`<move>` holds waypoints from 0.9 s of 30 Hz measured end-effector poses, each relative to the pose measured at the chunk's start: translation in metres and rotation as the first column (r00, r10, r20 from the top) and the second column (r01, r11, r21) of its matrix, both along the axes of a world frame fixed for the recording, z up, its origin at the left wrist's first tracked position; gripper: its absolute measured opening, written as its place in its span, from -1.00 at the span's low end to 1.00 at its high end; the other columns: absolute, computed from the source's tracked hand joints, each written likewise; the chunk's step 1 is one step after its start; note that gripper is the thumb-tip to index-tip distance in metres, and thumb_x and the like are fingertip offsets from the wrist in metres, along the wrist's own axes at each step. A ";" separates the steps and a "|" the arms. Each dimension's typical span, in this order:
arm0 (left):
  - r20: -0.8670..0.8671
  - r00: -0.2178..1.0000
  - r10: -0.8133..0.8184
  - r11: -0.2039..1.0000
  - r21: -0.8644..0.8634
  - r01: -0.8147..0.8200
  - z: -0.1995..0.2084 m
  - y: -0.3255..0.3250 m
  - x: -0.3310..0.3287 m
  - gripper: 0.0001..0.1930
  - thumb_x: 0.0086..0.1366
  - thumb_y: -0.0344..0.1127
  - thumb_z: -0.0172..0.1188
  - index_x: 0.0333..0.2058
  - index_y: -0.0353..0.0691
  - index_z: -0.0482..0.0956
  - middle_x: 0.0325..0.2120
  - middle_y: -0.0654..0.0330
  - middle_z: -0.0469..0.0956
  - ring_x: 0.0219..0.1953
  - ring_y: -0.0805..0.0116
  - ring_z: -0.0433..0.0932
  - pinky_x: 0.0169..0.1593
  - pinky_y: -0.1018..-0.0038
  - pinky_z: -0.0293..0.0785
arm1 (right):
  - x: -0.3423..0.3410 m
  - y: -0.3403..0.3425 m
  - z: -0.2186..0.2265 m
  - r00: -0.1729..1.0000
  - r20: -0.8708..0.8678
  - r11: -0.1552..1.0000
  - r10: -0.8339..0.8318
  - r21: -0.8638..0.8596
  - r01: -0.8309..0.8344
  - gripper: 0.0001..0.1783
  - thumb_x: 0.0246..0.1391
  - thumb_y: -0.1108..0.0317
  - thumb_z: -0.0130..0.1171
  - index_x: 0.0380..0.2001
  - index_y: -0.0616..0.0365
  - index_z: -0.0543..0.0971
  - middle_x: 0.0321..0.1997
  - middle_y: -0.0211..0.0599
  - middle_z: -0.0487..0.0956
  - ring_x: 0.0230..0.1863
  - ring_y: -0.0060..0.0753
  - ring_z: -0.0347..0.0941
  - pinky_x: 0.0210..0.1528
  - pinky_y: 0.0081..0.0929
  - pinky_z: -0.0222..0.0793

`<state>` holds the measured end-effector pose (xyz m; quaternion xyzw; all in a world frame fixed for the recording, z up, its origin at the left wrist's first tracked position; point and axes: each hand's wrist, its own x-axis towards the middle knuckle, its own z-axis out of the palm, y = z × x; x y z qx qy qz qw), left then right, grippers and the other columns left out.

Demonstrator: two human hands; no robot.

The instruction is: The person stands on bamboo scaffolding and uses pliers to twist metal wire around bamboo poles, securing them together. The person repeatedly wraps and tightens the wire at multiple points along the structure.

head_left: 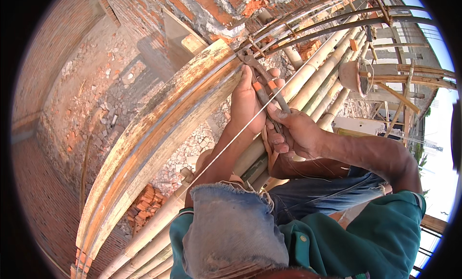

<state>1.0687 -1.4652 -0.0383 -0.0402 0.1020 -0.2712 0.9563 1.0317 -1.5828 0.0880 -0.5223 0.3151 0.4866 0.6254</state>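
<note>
Both my hands are on a pair of worn steel pincers (260,67) with orange bands on the handles. My right hand (304,132) is closed around the lower handles. Higher up, my left hand (246,106) is closed about the pincers, its thumb along one side near the jaws and its fingertips showing on the other. The jaws touch or lie very near the end of a steel bar (265,53), beside the tip of a long curved wooden form (159,118). Whether a wire sits in the jaws is too small to tell.
A taut white string (226,147) crosses in front of my left forearm. Bamboo poles (308,89) run diagonally beneath my arms and legs. A bucket (355,77) hangs at the right. Far below lie rubble (108,82) and stacked bricks (145,207), beside a brick wall (53,192).
</note>
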 end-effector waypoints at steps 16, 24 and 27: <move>0.449 0.884 0.133 0.376 0.802 -0.464 0.050 -0.021 -0.035 -0.65 0.65 -0.08 -0.17 -0.10 -0.29 0.38 -0.31 0.26 0.41 -0.28 0.52 0.34 -0.20 0.53 0.39 | 0.026 -0.113 0.031 0.842 0.159 0.819 0.516 0.195 -0.539 -0.30 0.41 -0.09 0.04 0.36 0.24 0.33 0.20 0.10 0.55 0.09 -0.15 0.60 0.09 -0.16 0.56; 0.411 0.875 -0.257 0.104 0.912 -0.397 0.042 -0.033 -0.014 -0.66 0.65 -0.13 -0.20 -0.17 -0.31 0.38 -0.43 0.18 0.41 -0.41 0.42 0.39 -0.26 0.39 0.40 | 0.026 -0.165 -0.026 0.884 0.288 0.810 0.369 0.366 -0.458 -0.25 0.44 -0.08 -0.01 0.47 0.17 0.22 0.43 -0.06 0.40 0.26 -0.12 0.49 0.17 -0.20 0.49; 0.485 0.695 -0.531 -0.075 0.790 -0.608 0.041 -0.059 0.000 -0.66 0.64 -0.15 -0.17 -0.25 -0.30 0.38 -0.51 0.15 0.39 -0.49 0.32 0.40 -0.37 0.28 0.35 | 0.021 -0.176 -0.048 0.923 0.221 0.814 0.316 0.437 -0.383 -0.24 0.43 -0.12 -0.02 0.46 0.17 0.23 0.44 -0.05 0.38 0.27 -0.12 0.49 0.17 -0.20 0.50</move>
